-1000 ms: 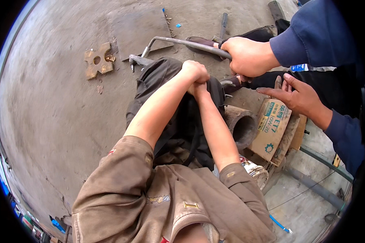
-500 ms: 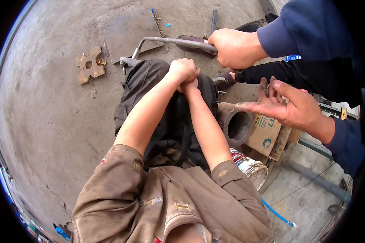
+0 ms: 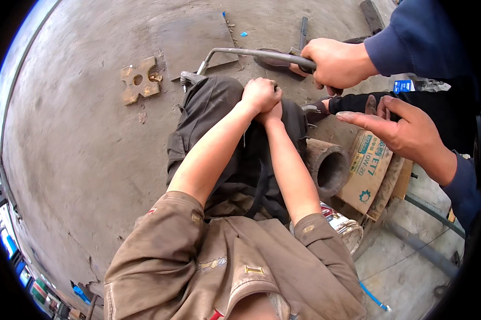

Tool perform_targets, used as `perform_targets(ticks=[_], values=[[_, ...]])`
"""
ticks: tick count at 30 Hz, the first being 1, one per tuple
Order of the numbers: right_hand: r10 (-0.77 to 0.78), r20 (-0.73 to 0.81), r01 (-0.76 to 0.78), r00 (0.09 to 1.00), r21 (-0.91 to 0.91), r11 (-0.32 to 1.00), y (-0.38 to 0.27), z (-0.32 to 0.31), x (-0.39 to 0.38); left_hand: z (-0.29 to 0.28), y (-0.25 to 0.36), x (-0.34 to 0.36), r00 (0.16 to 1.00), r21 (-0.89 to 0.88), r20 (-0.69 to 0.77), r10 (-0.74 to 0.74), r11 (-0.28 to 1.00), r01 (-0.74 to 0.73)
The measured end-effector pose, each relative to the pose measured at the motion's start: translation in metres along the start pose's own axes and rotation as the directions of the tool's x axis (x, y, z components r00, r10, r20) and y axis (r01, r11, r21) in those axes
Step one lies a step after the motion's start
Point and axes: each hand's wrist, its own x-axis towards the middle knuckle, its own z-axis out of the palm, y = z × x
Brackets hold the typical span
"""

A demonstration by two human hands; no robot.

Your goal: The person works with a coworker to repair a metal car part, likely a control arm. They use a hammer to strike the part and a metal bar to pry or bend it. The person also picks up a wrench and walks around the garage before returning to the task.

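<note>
My left hand (image 3: 260, 97) rests closed on top of my right hand (image 3: 270, 114) over my dark trousers (image 3: 208, 112). Whether anything is inside my right hand's curled fingers is hidden. Just beyond, a co-worker's upper hand (image 3: 336, 63) grips a bent metal bar (image 3: 245, 52), whose far end reaches a socket-like fitting (image 3: 191, 80) beside my knee. The co-worker's lower hand (image 3: 408, 130) is open, palm sideways, fingers extended toward my hands. A thick rusty pipe (image 3: 331, 172) lies right of my right forearm.
A rusty cut plate (image 3: 133, 89) and a square steel sheet (image 3: 195, 40) lie on the concrete floor (image 3: 80, 133). At right are cardboard boxes (image 3: 360, 189), a paint bucket (image 3: 350, 234), long tubes (image 3: 422, 250), a blue hose (image 3: 374, 296) and the co-worker's dark-clad leg (image 3: 443, 104).
The whole view shifts slightly, up-left and then back right. The co-worker's lower hand stays open with fingers extended. My hands remain together over my trousers.
</note>
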Motion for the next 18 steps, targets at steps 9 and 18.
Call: perform_targets(ticks=[9,18], values=[[0.048,-0.001,-0.048,0.999,0.014,0.999,-0.026,-0.032,-0.001,-0.017,-0.009,-0.010,0.996,-0.143,0.015,-0.082,0.986,0.084],[0.016,-0.111,-0.007,0.994,0.083,0.997,-0.012,-0.030,0.034,-0.025,-0.002,0.019,0.984,-0.099,0.095,-0.150,0.982,0.159]])
